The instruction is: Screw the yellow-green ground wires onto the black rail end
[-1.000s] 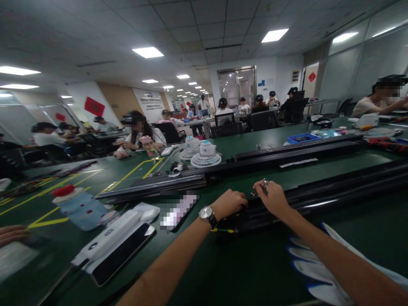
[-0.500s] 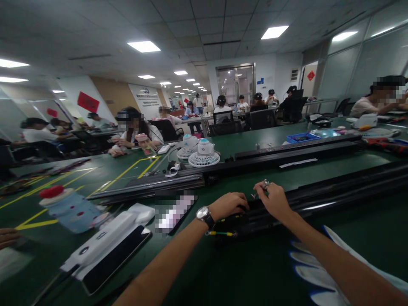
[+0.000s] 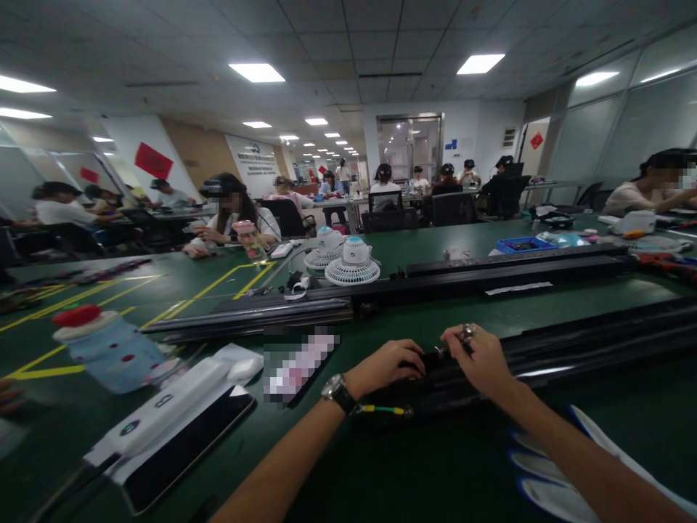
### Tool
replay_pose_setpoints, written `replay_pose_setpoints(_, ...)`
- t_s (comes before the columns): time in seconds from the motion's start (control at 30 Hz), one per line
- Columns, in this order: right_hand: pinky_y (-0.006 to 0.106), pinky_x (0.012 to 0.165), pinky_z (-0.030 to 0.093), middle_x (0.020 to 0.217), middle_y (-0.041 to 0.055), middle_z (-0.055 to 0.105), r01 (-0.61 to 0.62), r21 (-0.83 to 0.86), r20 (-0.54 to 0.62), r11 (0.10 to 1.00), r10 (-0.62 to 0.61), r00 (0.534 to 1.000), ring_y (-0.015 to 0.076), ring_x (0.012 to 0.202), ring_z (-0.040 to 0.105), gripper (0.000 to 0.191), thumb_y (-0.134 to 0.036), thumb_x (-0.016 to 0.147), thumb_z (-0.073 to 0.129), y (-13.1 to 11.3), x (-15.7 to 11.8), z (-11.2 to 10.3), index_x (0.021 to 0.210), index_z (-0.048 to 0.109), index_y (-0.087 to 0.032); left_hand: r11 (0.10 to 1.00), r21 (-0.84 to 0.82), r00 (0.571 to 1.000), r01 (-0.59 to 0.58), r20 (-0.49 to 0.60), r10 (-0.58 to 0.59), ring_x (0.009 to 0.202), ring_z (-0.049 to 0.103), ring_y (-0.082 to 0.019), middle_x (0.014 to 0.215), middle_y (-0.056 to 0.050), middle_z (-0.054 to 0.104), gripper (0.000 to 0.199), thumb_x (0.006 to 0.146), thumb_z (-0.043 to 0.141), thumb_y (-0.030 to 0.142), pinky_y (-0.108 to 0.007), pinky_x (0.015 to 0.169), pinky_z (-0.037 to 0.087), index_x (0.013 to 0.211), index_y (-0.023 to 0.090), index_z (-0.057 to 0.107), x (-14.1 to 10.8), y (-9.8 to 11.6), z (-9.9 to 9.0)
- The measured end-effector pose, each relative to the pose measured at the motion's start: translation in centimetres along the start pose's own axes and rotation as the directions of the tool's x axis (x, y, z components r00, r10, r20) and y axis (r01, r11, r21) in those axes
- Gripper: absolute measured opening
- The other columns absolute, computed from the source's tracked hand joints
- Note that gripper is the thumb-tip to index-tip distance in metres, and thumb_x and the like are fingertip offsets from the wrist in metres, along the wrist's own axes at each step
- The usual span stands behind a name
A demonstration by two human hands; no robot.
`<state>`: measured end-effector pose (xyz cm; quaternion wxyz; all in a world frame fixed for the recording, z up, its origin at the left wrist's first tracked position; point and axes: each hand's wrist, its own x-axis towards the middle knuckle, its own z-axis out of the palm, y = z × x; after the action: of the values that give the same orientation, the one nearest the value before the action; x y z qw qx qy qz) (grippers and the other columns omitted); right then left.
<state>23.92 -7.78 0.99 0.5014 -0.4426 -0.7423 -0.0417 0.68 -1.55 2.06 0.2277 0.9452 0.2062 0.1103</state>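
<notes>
My left hand, with a watch on the wrist, rests on the near end of a long black bar; its fingers are curled round the edge, their tips partly hidden. Just right of it, my right hand is closed in a pinch on small shiny metal pieces, too small to name, held at the bar's end. A short yellow-green wire with ring ends sticks out below my left wrist. White gloves with blue edges lie under my right forearm.
More dark bars cross the green table behind. Two small white fans and a blue tray stand farther back. At left are a blue bottle, a white device and a phone. A person sits opposite.
The view has shifted slightly. My right hand has lowered the small metal pieces closer to the bar's end. My left hand stays at the bar.
</notes>
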Motion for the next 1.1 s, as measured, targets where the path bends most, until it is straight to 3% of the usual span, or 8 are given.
replay_pose_setpoints(0.27, 0.032, 0.067, 0.046, 0.072, 0.0024, 0.067, 0.103, 0.053, 0.087, 0.993, -0.107, 0.99, 0.0177, 0.068, 0.061, 0.02, -0.025, 0.1, 0.047, -2.0, -0.9, -0.4, 0.091, 0.064, -0.02, 0.997, -0.043, 0.998, -0.058, -0.012, 0.057, 0.102, 0.061, -0.015, 0.113, -0.004, 0.062, 0.013, 0.089, 0.066, 0.018, -0.026, 0.094, 0.044, 0.1, 0.021, 0.072, 0.2, -0.6, 0.5)
replay_pose_setpoints(0.53, 0.03, 0.067, 0.043, 0.071, 0.0, 0.063, 0.068, 0.146, 0.181, 0.987, -0.094, 0.979, 0.0158, 0.067, 0.058, 0.016, -0.024, 0.099, 0.05, -3.1, -1.2, -0.3, 0.09, 0.063, -0.02, 0.991, -0.042, 0.992, -0.126, -0.027, 0.125, 0.104, 0.061, -0.017, 0.11, -0.006, 0.064, 0.01, 0.087, 0.067, 0.017, -0.026, 0.093, 0.044, 0.097, 0.018, 0.07, 0.0, -1.0, 0.7)
replay_pose_setpoints(0.63, 0.029, 0.068, 0.042, 0.07, -0.0013, 0.061, 0.001, 0.224, 0.304, 0.975, -0.07, 0.95, 0.0152, 0.069, 0.058, 0.018, -0.023, 0.1, 0.049, -4.4, -1.5, -0.1, 0.089, 0.063, -0.021, 0.989, -0.036, 0.989, -0.146, -0.041, 0.144, 0.105, 0.061, -0.017, 0.109, -0.007, 0.064, 0.01, 0.087, 0.067, 0.016, -0.026, 0.094, 0.044, 0.097, 0.018, 0.07, -0.1, -1.1, 0.8)
replay_pose_setpoints(0.77, 0.031, 0.071, 0.042, 0.08, 0.0004, 0.063, -0.044, 0.219, 0.502, 0.975, -0.074, 0.862, 0.0169, 0.077, 0.058, 0.019, -0.023, 0.1, 0.048, -5.7, -2.0, 0.5, 0.09, 0.063, -0.022, 0.99, -0.024, 0.988, -0.141, -0.058, 0.14, 0.103, 0.061, -0.017, 0.11, -0.007, 0.064, 0.012, 0.087, 0.068, 0.016, -0.027, 0.093, 0.044, 0.099, 0.017, 0.07, 0.0, -1.4, 1.4)
replay_pose_setpoints(0.87, 0.032, 0.074, 0.042, 0.086, 0.0011, 0.064, -0.064, 0.186, 0.587, 0.98, -0.059, 0.807, 0.0182, 0.081, 0.058, 0.018, -0.024, 0.101, 0.048, -6.0, -2.2, 0.9, 0.092, 0.064, -0.023, 0.99, -0.022, 0.988, -0.141, -0.065, 0.139, 0.104, 0.061, -0.018, 0.109, -0.007, 0.064, 0.012, 0.086, 0.068, 0.017, -0.027, 0.093, 0.044, 0.099, 0.018, 0.07, 0.1, -1.8, 1.8)
replay_pose_setpoints(1.1, 0.032, 0.076, 0.042, 0.086, 0.0008, 0.064, -0.012, 0.245, 0.55, 0.969, -0.129, 0.825, 0.0172, 0.082, 0.058, 0.015, -0.022, 0.101, 0.047, -6.1, -2.3, 1.1, 0.095, 0.061, -0.022, 0.989, -0.019, 0.986, -0.149, -0.08, 0.147, 0.103, 0.06, -0.019, 0.11, -0.007, 0.064, 0.013, 0.086, 0.069, 0.018, -0.03, 0.094, 0.043, 0.099, 0.018, 0.071, 0.0, -2.1, 2.1)
